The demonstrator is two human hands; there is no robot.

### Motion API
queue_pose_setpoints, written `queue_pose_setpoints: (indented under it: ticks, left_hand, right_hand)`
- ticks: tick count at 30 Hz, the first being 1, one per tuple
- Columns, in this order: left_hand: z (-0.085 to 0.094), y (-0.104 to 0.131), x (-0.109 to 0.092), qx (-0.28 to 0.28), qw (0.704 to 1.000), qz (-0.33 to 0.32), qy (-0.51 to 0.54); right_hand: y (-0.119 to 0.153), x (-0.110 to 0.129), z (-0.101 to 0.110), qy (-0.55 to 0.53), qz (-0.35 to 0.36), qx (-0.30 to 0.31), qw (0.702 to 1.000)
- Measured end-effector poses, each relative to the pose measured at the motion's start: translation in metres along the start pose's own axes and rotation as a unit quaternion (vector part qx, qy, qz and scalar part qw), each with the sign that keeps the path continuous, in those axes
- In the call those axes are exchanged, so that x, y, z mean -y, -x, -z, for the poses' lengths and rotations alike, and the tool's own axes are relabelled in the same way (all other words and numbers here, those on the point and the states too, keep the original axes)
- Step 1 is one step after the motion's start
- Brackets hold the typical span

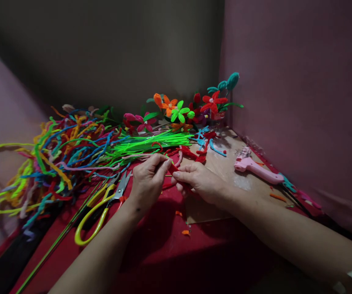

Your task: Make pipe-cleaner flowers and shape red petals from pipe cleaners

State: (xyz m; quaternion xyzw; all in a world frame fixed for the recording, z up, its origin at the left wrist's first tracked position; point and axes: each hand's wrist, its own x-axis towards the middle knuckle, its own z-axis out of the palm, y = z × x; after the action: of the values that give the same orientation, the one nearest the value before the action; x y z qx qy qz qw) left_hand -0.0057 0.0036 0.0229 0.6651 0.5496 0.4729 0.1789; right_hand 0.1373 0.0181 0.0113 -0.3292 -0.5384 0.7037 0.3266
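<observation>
Over the red table cover [154,253], my left hand [148,179] pinches one end of a red pipe cleaner piece [173,168] between thumb and finger. The thumb and fingers of my right hand [202,181] are closed on the same red piece, just to the right. A speck of green shows at the left fingertips; what it belongs to is hard to make out. Behind my hands lie several red fuzzy pieces [191,153]. Scissors with yellow handles [94,224] rest beside my left wrist, their blades apart.
Left, a tangled heap of coloured pipe cleaners [68,151] spreads out. A bright green bundle [154,142] lies behind my hands, with fuzzy flowers [179,111] at the wall. A pink glue gun [258,169] rests on the brown board [234,151] at right.
</observation>
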Motion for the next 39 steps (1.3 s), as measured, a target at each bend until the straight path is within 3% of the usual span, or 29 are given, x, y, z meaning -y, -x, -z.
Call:
queue_pose_setpoints:
  ticks: [4,6,11,17,19,22,24,39]
  left_hand:
    - [0.002,-0.004,0.001,0.08,0.975,0.114,0.172]
    - [0.003,-0.006,0.002,0.101,0.964,0.135,0.204]
    - [0.004,-0.008,0.001,0.103,0.971,0.134,0.171]
    - [0.003,-0.007,0.0,0.048,0.983,0.117,0.13]
    - [0.002,-0.007,0.002,0.062,0.968,0.148,0.195]
    - [0.0,-0.004,0.004,0.113,0.918,0.212,0.315]
    - [-0.001,-0.002,0.005,0.122,0.903,0.229,0.342]
    - [0.0,-0.002,0.003,0.12,0.908,0.22,0.336]
  right_hand:
    - [0.003,0.002,0.0,0.002,0.0,0.014,1.0]
    - [0.003,0.002,0.0,-0.006,-0.002,0.024,1.0]
    - [0.002,-0.001,0.002,0.006,0.011,0.032,0.999]
    - [0.003,-0.001,0.001,0.017,0.016,0.027,0.999]
    - [0.002,-0.001,0.002,0.019,0.027,0.024,0.999]
    - [-0.001,-0.004,0.004,0.021,0.048,0.029,0.998]
    - [-0.002,-0.007,0.005,0.026,0.062,0.038,0.997]
    - [-0.001,-0.006,0.002,0.009,0.025,0.045,0.999]
